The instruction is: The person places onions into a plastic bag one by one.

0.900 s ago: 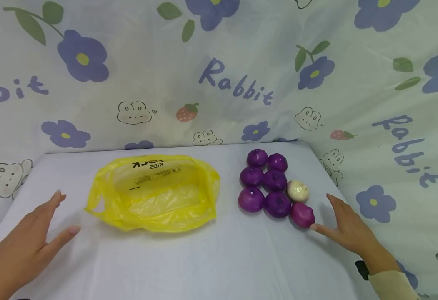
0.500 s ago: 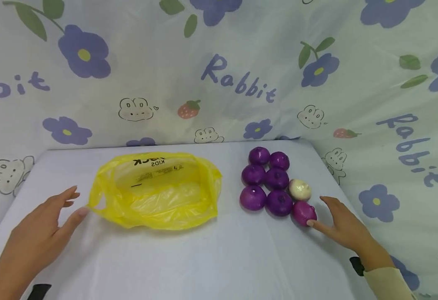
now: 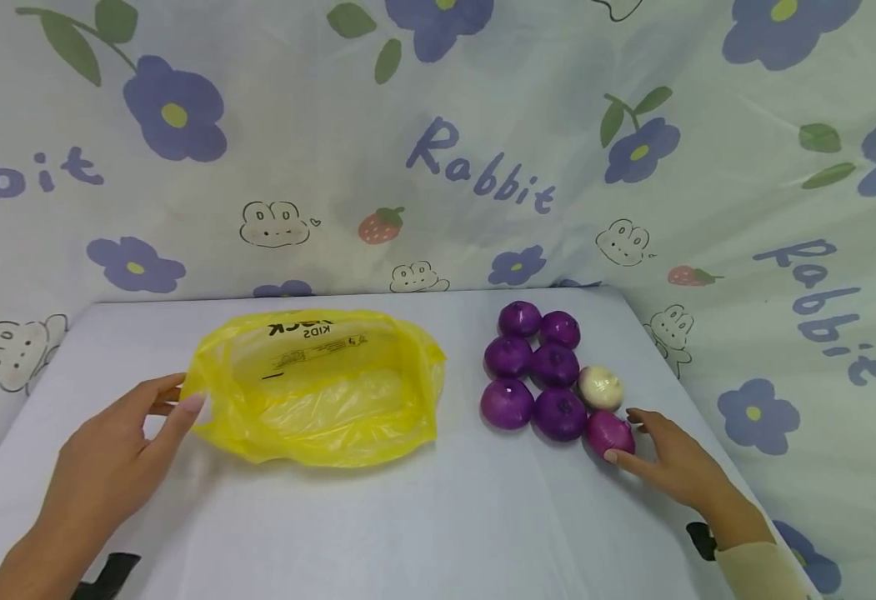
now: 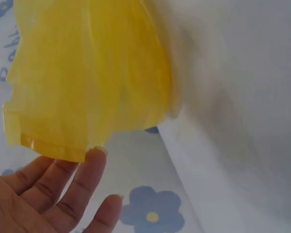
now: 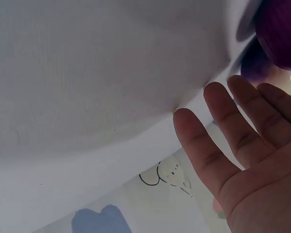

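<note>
Yellow bag (image 3: 317, 387) edge now touched by the open left hand (image 3: 118, 454) (right hand (image 3: 670, 462), fingers straight, reaches the reddish onion (image 3: 608, 432)).

A crumpled yellow plastic bag (image 3: 317, 387) lies open on the left; a reddish-purple onion (image 3: 608, 432) sits right, nearest the front.

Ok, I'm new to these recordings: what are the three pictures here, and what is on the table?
No machine here: a person works with two bare hands. The wide picture comes from a head camera; the two close ones from cameras on each wrist. On the white table lies an open yellow plastic bag and, to its right, a cluster of purple onions with one pale onion. The left hand touches the bag's edge with straight fingers; no grip is visible. The right hand lies open beside the nearest reddish onion, fingertips at it. Nothing is lifted.
</note>
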Motion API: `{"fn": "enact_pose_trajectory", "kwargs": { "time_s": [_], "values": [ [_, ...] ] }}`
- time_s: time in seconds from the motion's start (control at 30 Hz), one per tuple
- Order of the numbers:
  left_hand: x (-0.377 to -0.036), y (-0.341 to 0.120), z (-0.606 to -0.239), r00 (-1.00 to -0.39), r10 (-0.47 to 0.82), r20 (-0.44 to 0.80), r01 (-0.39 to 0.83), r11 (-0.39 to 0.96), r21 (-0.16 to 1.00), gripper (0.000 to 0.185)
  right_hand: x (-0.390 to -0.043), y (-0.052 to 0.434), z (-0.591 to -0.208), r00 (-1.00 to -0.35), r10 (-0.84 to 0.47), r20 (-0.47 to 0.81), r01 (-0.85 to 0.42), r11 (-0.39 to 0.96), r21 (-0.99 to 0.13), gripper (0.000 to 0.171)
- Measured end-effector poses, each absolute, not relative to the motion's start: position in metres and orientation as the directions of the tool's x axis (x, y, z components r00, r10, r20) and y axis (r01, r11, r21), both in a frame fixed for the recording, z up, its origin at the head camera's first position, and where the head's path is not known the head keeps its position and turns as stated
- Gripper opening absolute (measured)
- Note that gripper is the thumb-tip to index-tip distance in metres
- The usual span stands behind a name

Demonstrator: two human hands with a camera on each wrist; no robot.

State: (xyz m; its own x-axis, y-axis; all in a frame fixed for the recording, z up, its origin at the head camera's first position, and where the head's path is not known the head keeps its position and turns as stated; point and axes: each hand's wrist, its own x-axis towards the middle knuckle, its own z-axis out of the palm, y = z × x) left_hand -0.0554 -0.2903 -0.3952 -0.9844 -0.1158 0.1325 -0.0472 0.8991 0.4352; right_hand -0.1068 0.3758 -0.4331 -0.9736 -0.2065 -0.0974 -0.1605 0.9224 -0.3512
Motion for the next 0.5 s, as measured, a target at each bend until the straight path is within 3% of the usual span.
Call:
{"fn": "enact_pose_trajectory", "kwargs": {
  "time_s": [0.33, 0.5],
  "values": [
    [-0.066, -0.279, -0.392, -0.967, -0.144, 0.210, -0.053, 0.921, 0.385, 0.081, -0.104, 0.372, -0.440, -0.976, -0.207, -0.072, -0.169, 0.921, -0.352, 0.087],
    [-0.069, -0.275, -0.390, -0.965, -0.142, 0.220, -0.049, 0.924, 0.379, 0.080, -0.103, 0.370, -0.442, -0.978, -0.198, -0.060, -0.166, 0.925, -0.341, 0.081]
  ]
}}
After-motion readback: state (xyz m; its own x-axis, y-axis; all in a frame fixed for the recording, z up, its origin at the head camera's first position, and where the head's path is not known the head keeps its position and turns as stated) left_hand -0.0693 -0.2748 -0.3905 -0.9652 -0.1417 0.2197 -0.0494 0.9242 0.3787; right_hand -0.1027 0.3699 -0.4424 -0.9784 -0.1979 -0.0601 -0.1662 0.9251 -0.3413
